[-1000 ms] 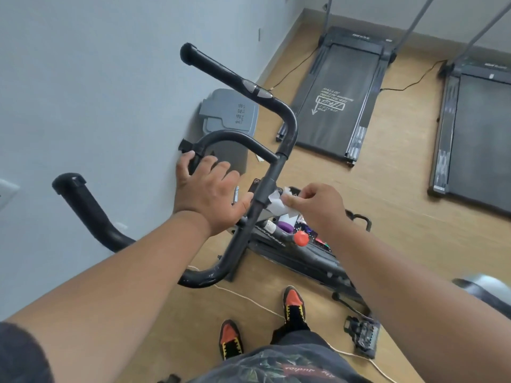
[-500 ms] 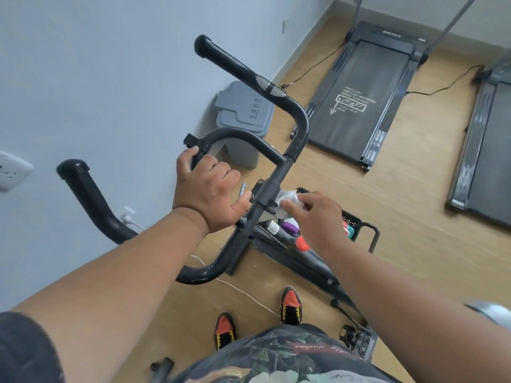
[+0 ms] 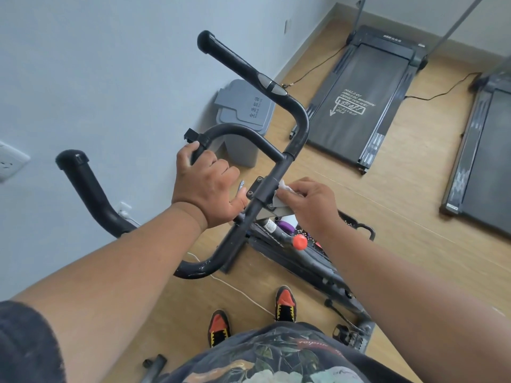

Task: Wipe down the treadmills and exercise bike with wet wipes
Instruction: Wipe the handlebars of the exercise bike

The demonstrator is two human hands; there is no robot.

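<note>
The exercise bike's black handlebar (image 3: 297,120) rises in front of me, with its frame (image 3: 298,261) running down to the floor. My left hand (image 3: 206,189) grips the inner loop of the handlebar. My right hand (image 3: 307,200) pinches a white wet wipe (image 3: 282,189) and presses it against the handlebar's centre clamp. Two black treadmills lie on the floor beyond, one (image 3: 362,98) at the upper middle and one (image 3: 486,158) at the right edge.
A grey lidded bin (image 3: 243,111) stands against the blue wall behind the handlebar. A black basket (image 3: 356,225) with bottles sits on the wooden floor under my right hand. Cables run along the floor. My orange shoes (image 3: 284,299) stand beside the bike frame.
My right hand has moved the wipe up onto the handlebar clamp. The left hand keeps its grip on the loop. My view has shifted closer and slightly left.
</note>
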